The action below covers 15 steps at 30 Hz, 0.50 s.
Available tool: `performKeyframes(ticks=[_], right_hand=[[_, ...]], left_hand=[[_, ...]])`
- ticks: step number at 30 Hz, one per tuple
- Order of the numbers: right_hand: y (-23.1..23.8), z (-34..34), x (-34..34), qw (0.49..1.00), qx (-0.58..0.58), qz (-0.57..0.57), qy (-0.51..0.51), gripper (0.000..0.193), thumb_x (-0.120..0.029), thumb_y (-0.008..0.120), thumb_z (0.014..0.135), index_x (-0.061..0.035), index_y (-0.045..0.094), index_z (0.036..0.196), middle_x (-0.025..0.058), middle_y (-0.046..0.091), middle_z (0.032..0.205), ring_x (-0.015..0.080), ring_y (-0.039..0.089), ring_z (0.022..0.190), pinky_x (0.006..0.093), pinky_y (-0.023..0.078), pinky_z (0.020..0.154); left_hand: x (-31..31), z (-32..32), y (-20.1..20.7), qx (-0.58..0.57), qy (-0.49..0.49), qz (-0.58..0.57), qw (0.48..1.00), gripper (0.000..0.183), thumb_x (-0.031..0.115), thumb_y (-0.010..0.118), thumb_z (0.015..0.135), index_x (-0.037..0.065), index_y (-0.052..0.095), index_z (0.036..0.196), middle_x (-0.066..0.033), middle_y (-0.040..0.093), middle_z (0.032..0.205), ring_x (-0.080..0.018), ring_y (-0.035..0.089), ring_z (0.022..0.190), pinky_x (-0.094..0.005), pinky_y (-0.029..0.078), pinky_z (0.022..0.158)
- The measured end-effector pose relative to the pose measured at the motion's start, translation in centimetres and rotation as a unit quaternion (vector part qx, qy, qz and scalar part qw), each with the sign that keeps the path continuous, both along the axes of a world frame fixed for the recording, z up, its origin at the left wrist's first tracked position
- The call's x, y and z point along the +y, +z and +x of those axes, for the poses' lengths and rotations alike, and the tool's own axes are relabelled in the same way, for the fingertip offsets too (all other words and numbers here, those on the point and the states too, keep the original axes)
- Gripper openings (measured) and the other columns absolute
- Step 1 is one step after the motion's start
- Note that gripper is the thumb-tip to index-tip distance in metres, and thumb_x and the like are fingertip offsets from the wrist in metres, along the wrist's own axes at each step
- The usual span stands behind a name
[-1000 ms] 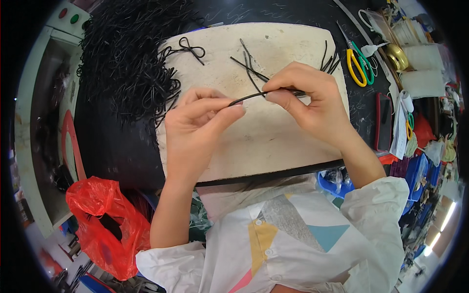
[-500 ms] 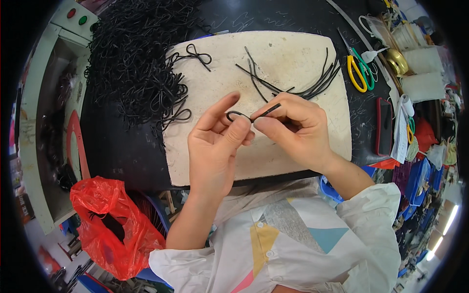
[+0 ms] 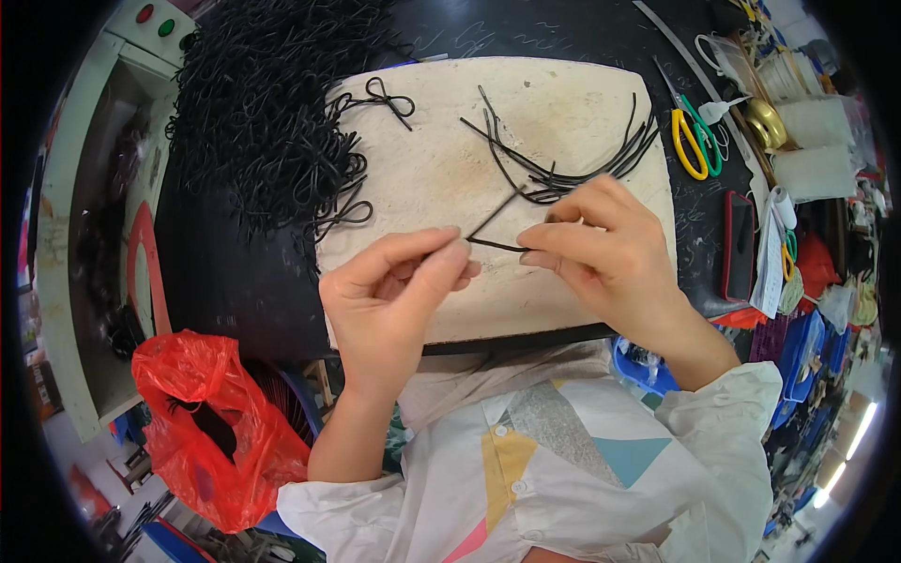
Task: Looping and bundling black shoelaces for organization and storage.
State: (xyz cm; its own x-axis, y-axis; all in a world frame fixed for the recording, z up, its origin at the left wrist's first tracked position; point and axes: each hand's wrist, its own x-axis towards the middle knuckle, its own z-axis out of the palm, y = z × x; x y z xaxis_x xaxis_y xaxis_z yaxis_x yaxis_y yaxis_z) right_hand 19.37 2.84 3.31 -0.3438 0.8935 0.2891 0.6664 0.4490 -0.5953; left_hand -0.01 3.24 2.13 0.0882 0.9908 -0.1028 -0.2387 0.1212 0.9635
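Observation:
A thin black cord [image 3: 496, 246] runs between my two hands over a cream-coloured board [image 3: 432, 178]. My left hand [image 3: 394, 291] pinches it between thumb and forefinger, which hide that part of it. One end stretches right into the fingertips of my right hand [image 3: 610, 253], closed on it. Another length slants up and away from my left fingertips. Beyond my right hand lies a loose bunch of straight black cords [image 3: 601, 176]. On the board's left edge rest some looped, knotted cords [image 3: 385, 98], next to a big heap of black cords [image 3: 272, 113].
Scissors with yellow and green handles [image 3: 693, 145] lie right of the board on the black table [image 3: 253, 281]. A red-edged phone [image 3: 739, 246] is nearer. At the lower left hangs a red plastic bag [image 3: 192, 375], beside a pale metal cabinet [image 3: 70, 244].
My hands have moved apart, with the cord now drawn straight between them. The small loop that showed at my left fingers is no longer visible.

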Motion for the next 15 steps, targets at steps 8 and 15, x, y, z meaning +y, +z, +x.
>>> performKeyframes(ticks=[8,15], right_hand=[[-0.8,-1.4,0.4,0.732,0.544,-0.407,-0.038,0.012,-0.003,0.066,0.074,-0.0015,0.055,0.08,0.0064,0.061,0.073,0.0099,0.059,0.063,0.0214,0.05,0.058],[-2.0,-2.2,-0.3,0.823,0.471,-0.306,-0.091,0.013,-0.001,0.065,0.074,-0.0015,0.054,0.08,0.0056,0.061,0.076,0.0093,0.058,0.066,0.0205,0.048,0.06]], left_hand=[[-0.3,0.8,-1.9,-0.021,-0.03,0.001,0.999,0.015,-0.009,0.058,0.076,-0.009,0.06,0.091,-0.0136,0.061,0.082,-0.0168,0.062,0.072,-0.0237,0.052,0.066],[-0.8,0.7,-1.6,-0.041,-0.046,-0.041,0.997,0.016,-0.005,0.06,0.076,-0.009,0.059,0.091,-0.0131,0.062,0.078,-0.0165,0.062,0.069,-0.0237,0.051,0.062]])
